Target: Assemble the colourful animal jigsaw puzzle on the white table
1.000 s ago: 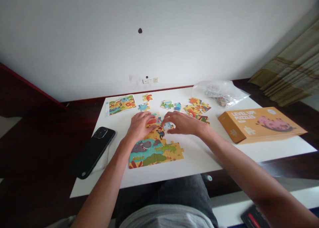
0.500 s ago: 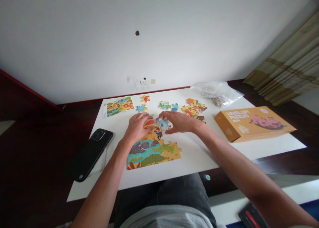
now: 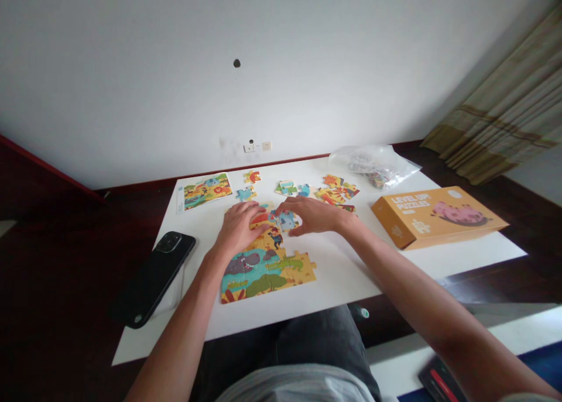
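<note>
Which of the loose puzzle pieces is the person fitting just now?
The small blue jigsaw piece between both hands' fingertips, at the assembled puzzle's top edge; the others lie untouched farther back.

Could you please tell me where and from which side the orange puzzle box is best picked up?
Probably grip the orange puzzle box across its narrow width, near the middle, coming from above. It lies flat on the white table with its long sides free, well apart from the right hand.
</note>
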A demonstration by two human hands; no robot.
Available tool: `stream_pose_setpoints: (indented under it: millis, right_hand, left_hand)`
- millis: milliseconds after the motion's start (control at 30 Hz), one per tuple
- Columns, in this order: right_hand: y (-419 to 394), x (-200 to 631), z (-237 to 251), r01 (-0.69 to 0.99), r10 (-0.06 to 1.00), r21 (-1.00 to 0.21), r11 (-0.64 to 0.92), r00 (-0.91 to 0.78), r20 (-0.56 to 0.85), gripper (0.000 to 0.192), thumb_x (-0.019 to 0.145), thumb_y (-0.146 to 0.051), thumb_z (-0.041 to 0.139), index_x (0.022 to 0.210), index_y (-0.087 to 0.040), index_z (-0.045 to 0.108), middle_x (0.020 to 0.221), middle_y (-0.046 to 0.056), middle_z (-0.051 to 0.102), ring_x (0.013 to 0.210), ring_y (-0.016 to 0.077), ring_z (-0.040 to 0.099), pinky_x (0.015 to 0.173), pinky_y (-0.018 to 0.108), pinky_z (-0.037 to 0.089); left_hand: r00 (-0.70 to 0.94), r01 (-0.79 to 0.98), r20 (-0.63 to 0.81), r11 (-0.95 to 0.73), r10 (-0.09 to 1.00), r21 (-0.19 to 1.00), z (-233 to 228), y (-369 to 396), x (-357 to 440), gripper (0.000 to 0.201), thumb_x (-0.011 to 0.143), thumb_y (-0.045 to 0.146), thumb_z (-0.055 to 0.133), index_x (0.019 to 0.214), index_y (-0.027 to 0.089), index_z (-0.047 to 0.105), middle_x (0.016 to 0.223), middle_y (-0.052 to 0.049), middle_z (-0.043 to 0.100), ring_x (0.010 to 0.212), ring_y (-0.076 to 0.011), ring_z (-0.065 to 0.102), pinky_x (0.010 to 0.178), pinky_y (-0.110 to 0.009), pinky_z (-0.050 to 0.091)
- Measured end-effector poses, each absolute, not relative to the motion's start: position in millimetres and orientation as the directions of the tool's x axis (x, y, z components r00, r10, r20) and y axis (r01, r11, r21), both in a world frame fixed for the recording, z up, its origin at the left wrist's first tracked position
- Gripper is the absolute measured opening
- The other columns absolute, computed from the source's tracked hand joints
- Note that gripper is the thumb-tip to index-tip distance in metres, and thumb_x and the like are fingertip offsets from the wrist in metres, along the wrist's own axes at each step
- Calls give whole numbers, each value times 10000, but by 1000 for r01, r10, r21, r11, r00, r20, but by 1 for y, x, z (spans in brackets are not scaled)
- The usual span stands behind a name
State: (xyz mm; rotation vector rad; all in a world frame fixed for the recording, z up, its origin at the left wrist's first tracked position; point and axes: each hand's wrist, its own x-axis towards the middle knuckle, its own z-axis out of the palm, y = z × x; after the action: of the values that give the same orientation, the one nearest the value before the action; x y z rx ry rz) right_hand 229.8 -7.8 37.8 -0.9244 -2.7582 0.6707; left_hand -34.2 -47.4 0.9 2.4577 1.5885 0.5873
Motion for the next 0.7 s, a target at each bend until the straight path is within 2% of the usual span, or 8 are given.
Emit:
stream_pose_setpoints:
  millis: [267,700]
  right_hand:
    - [-7,231,40,477,536,-447,757,-844,7,341,868,-313,810,1205,-323,760,1255,55,688,1085,244,677,1000,370,485]
    - [-13,226,42,520,577,-433,736,-817,0,340,842,-292,802,1177,-349,788,1250,40,704,1062,254,681,969,386,504]
  left_hand:
    - [364,831,258,-437,895,344,-2,-46,-35,358,928,484,740,1223,282,713,1400,-60,659,1332,-296,576,1152,-487,426]
    - [363,832,242,-430,900,351,-1,-48,-35,386,931,533,722,1227,286,711,1397,-63,657,1345,-298,556,1167,-490,398]
